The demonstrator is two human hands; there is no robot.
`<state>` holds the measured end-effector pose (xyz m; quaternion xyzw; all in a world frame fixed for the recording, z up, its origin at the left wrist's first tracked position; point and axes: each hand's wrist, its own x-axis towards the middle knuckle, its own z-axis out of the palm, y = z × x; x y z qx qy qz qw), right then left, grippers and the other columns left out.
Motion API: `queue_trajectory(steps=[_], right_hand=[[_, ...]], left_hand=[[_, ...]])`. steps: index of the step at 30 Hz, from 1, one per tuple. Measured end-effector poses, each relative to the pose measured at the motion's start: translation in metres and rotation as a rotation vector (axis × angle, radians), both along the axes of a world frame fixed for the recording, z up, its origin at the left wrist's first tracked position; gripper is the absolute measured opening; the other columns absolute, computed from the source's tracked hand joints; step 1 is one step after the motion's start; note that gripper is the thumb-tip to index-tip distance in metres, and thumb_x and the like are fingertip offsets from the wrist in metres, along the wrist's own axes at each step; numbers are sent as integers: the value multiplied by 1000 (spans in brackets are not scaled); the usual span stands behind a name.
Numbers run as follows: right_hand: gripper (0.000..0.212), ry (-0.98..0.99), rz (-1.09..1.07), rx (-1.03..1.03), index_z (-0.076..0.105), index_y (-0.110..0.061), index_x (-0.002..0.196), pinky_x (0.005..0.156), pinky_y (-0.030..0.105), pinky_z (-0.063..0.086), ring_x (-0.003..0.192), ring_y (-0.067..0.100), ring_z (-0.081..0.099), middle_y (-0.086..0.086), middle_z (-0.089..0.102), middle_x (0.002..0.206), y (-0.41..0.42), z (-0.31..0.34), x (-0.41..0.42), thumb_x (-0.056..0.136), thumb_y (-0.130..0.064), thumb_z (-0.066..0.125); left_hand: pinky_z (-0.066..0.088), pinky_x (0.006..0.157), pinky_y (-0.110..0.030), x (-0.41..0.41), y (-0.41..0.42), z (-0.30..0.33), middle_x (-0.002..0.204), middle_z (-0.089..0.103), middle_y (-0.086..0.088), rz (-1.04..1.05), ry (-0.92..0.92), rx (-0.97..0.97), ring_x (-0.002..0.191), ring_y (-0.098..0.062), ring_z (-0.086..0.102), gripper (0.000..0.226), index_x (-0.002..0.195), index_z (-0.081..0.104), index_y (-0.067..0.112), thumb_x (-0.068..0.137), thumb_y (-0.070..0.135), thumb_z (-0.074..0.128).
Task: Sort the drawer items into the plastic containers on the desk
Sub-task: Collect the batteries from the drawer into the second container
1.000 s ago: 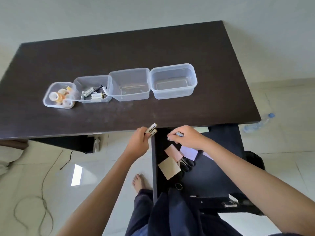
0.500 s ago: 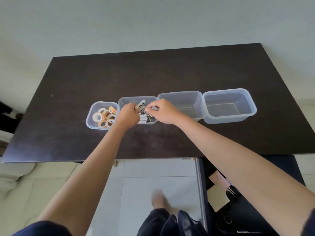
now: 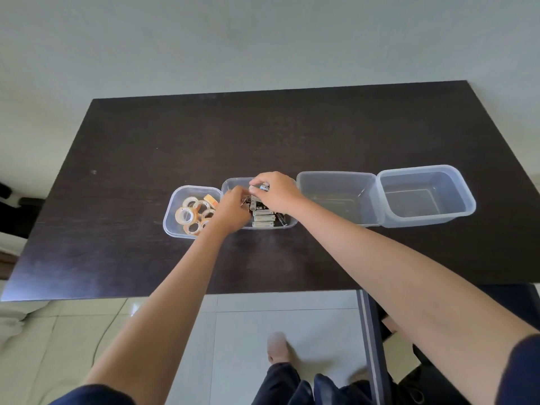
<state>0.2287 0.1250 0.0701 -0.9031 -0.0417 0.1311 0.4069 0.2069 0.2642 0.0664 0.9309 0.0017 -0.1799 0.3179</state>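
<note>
Desk (image 3: pixel 146 171): dark wood-grain top carrying four clear plastic containers in a row.
Tape container (image 3: pixel 172 213): leftmost and smallest; holds several rolls of clear tape (image 3: pixel 184 214).
Battery container (image 3: pixel 287 223): second from left, touching the tape container; holds a pile of batteries (image 3: pixel 264 218), some light, some dark.
Third container (image 3: pixel 336 197): nothing visible inside.
Fourth container (image 3: pixel 423 194): rightmost, touching the third; nothing visible inside.
Right hand (image 3: pixel 277 192): over the battery container, thumb and forefinger pinching one battery (image 3: pixel 261 187) just above the pile.
Left hand (image 3: pixel 233 210): low in the same container, fingers curled over its near-left part; whether they hold anything cannot be told.
Drawer (image 3: pixel 371 331): open at lower right below the desk edge; contents mostly out of view.
Progress: two categories, tape and batteries, appear sorted or nearly so; the pinched battery is not yet released.
Remaining: two containers await items, so the task is judged about half done.
</note>
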Motion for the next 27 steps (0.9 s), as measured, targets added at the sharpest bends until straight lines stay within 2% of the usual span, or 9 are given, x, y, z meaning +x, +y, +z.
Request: queue_trajectory(steps=[6, 9, 12, 16, 18, 20, 24, 27], right_hand=[[24, 38, 93, -126, 67, -21, 112, 95, 38, 47, 113, 21, 58, 0, 64, 123, 15, 0, 5, 90, -28, 63], [33, 56, 129, -135, 63, -18, 121, 93, 33, 46, 112, 22, 58, 2, 62, 125, 17, 3, 2, 89, -28, 63], [35, 34, 151, -101, 61, -18, 124, 92, 29, 42, 113, 21, 57, 3, 61, 126, 11, 8, -6, 90, -25, 62], [29, -82, 125, -21, 64, -21, 119, 94, 28, 44, 114, 14, 58, -1, 63, 125, -12, 20, -27, 90, -21, 59], [26, -150, 98, 14, 66, -19, 115, 93, 29, 47, 108, 13, 60, 1, 65, 118, -30, 27, -45, 89, -19, 60], [22, -232, 63, 35, 69, -16, 108, 87, 27, 49, 96, 13, 62, 3, 67, 106, -53, 32, -68, 88, -16, 63], [15, -300, 17, 37, 72, -13, 100, 72, 22, 50, 75, 7, 58, -1, 65, 89, -112, 33, -124, 85, -15, 67], [18, -281, -3, 53, 73, -14, 96, 65, 18, 49, 64, 5, 54, -7, 62, 80, -160, 26, -173, 79, -19, 75]], left_hand=[[33, 92, -24, -21, 2, -5, 133, 50, -11, 173, -134, -119, 125, -25, 45, 42, 129, 44, 5, 88, -5, 43], [31, 100, -26, -34, 1, 0, 141, 44, -11, 243, -175, -120, 132, -25, 40, 50, 137, 38, 6, 88, -4, 44], [33, 105, -32, -51, 0, 3, 142, 43, -11, 205, -230, -80, 132, -25, 40, 47, 138, 39, 8, 92, -1, 41], [40, 97, -31, -77, -4, 0, 133, 51, -8, 161, -324, -105, 119, -26, 50, 40, 132, 47, 10, 93, 2, 44], [43, 95, -33, -92, -11, -4, 127, 53, -7, 143, -382, -127, 113, -28, 53, 37, 127, 51, 9, 91, 3, 47], [43, 94, -33, -111, -24, -8, 124, 55, -7, 121, -437, -136, 115, -26, 50, 33, 122, 54, 8, 90, 5, 50], [50, 81, -38, -156, -64, -19, 118, 57, -6, 71, -498, -196, 104, -26, 54, 30, 115, 58, 7, 86, 4, 52], [48, 88, -31, -197, -103, -34, 116, 56, -5, 20, -498, -218, 106, -23, 54, 31, 115, 58, 7, 85, 7, 52]])
